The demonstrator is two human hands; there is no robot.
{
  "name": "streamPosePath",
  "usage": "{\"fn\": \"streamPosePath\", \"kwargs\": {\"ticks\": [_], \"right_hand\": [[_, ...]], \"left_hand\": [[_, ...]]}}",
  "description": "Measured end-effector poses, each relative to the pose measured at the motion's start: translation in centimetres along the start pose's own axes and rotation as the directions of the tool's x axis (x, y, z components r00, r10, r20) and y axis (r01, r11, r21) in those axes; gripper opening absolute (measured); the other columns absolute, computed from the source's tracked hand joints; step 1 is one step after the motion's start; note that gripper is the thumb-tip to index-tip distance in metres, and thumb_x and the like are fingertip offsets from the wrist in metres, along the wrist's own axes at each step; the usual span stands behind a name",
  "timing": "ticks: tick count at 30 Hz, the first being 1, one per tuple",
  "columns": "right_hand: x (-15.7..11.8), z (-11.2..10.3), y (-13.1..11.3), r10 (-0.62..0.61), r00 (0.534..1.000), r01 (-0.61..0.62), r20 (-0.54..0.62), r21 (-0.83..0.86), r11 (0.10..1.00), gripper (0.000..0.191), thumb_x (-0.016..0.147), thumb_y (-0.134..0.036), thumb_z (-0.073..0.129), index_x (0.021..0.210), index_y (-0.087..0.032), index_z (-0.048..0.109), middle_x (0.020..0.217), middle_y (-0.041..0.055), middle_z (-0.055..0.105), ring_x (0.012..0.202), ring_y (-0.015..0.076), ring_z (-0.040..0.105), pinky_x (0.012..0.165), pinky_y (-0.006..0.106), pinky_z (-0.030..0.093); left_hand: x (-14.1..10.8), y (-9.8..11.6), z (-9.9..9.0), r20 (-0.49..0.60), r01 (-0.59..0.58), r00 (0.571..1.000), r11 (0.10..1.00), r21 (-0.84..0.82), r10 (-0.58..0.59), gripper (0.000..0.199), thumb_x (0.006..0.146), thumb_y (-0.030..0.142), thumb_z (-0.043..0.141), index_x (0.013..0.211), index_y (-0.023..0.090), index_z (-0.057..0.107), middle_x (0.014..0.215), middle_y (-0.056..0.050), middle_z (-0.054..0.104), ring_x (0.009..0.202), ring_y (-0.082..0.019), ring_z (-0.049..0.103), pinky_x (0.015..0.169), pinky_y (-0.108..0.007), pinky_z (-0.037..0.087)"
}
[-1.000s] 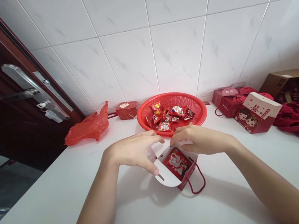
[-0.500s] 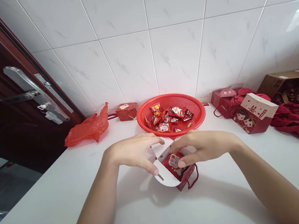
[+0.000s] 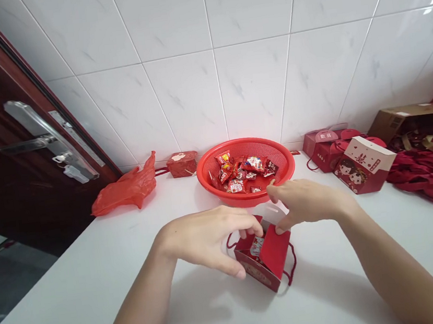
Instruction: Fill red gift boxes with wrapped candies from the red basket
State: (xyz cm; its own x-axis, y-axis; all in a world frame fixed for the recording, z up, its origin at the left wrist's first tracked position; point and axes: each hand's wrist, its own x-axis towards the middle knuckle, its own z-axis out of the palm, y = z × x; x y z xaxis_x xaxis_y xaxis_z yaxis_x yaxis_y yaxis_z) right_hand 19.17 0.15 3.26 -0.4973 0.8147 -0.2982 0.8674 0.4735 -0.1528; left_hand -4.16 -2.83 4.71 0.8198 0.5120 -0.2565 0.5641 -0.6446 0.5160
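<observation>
A small dark red candy box (image 3: 259, 276) with red cord handles stands on the white table, its top partly folded. Its right red flap (image 3: 275, 249) leans inward over the opening. Inside, a wrapped sweet (image 3: 256, 246) shows between the flaps. My left hand (image 3: 214, 238) is over the box's left side, fingertips by the rear left flap and thumb spread near the front left corner. My right hand (image 3: 308, 202) has its thumb at the top edge of the right flap. Its index finger stretches out above the white rear flap (image 3: 272, 211), apart from the thumb.
Behind the box is a red plastic basket (image 3: 289, 174) with several wrapped sweets. To the left lie a crumpled red bag (image 3: 125, 190) and a small red box (image 3: 183, 166). On the right are gift boxes (image 3: 362, 165), red ribbons (image 3: 431, 177) and a cardboard box (image 3: 392, 115).
The box has turned, with its printed side now facing me. Its right red flap has folded inward. My right hand has shifted right and slightly up; my left fingers are now by the rear left flap.
</observation>
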Motion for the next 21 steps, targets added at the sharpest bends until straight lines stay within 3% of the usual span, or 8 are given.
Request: {"fn": "streamPosePath", "kwargs": {"ticks": [4,7,10,15,18,21], "right_hand": [[1.1,0.9,-0.7,-0.068,0.997,0.067,-0.021,-0.056,0.996,0.030,0.072,-0.039,0.076,0.087,-0.020,0.059,0.085,0.0056,0.066,0.078,0.0239,0.062,0.057,0.029,0.032],[1.4,1.1,-0.7,-0.130,0.991,0.128,-0.043,-0.044,0.991,0.026,0.072,-0.036,0.076,0.086,-0.019,0.060,0.081,0.0053,0.065,0.074,0.0235,0.061,0.056,0.030,0.031],[1.0,0.8,-0.4,-0.226,0.972,0.229,-0.060,0.039,0.973,0.022,0.074,-0.032,0.074,0.087,-0.020,0.062,0.080,0.0037,0.066,0.070,0.0202,0.059,0.055,0.028,0.031],[0.4,0.5,-0.3,-0.404,0.914,0.402,-0.026,0.174,0.899,0.010,0.082,-0.028,0.070,0.080,-0.019,0.067,0.074,0.0004,0.065,0.062,0.0137,0.055,0.051,0.025,0.032],[0.3,0.4,-0.2,-0.381,0.923,0.368,0.056,0.169,0.914,0.013,0.082,-0.028,0.070,0.073,-0.018,0.068,0.067,-0.0004,0.063,0.058,0.0125,0.054,0.050,0.025,0.032],[-0.1,-0.2,0.4,-0.407,0.912,0.389,0.050,0.212,0.897,0.012,0.084,-0.028,0.067,0.082,-0.018,0.073,0.073,0.0014,0.068,0.064,0.0142,0.059,0.055,0.025,0.039]], "left_hand": [[1.9,-0.1,0.7,0.064,0.063,0.996,0.998,-0.007,-0.062,0.028,0.076,0.026,0.077,0.100,0.020,0.063,0.100,-0.002,0.069,0.087,-0.019,0.063,0.070,-0.025,0.045],[2.9,-0.3,1.0,0.042,0.150,0.988,0.988,0.043,-0.151,0.023,0.077,0.032,0.075,0.092,0.020,0.063,0.095,-0.003,0.068,0.082,-0.020,0.062,0.063,-0.027,0.042],[3.1,-0.2,1.3,-0.035,0.223,0.975,0.971,0.089,-0.221,0.031,0.074,0.043,0.077,0.087,0.020,0.060,0.091,-0.003,0.066,0.078,-0.021,0.061,0.058,-0.029,0.038],[3.0,0.1,1.7,-0.210,0.339,0.927,0.933,0.116,-0.311,0.047,0.070,0.053,0.078,0.095,0.020,0.056,0.100,-0.005,0.061,0.088,-0.026,0.061,0.065,-0.032,0.041],[3.4,-0.2,1.7,-0.185,0.286,0.946,0.954,0.091,-0.265,0.044,0.073,0.049,0.075,0.101,0.020,0.055,0.109,-0.006,0.058,0.094,-0.025,0.061,0.069,-0.032,0.044],[3.9,-0.6,1.8,-0.110,0.184,0.978,0.982,0.033,-0.180,0.040,0.083,0.049,0.067,0.111,0.022,0.058,0.124,-0.008,0.056,0.106,-0.026,0.060,0.081,-0.032,0.047]]}}
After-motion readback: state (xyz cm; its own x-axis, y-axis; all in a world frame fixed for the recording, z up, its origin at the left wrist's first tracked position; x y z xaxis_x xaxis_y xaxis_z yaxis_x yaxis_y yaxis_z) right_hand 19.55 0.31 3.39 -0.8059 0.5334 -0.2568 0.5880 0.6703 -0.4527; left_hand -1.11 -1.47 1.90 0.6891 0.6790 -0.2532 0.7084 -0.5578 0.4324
